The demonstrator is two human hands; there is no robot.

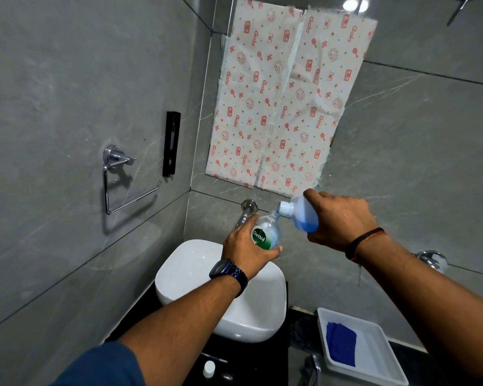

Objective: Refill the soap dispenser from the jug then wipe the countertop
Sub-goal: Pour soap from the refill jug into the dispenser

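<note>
Over the basin, my left hand wraps the dispenser, right hand clasps the tilted jug; mouths barely meet, so a wobble could spill soap.

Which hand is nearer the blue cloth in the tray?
Right. The right hand, tilting the jug, is above the blue cloth; the left hand is farther left.

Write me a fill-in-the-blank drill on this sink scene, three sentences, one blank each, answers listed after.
1. The right hand tilts the translucent plastic jug, which holds ____ liquid.
2. The left hand grips the clear Dettol soap dispenser bottle above the white ceramic ____.
3. The folded blue cloth lies in the white rectangular ____.

Answers: blue; basin; tray
</note>
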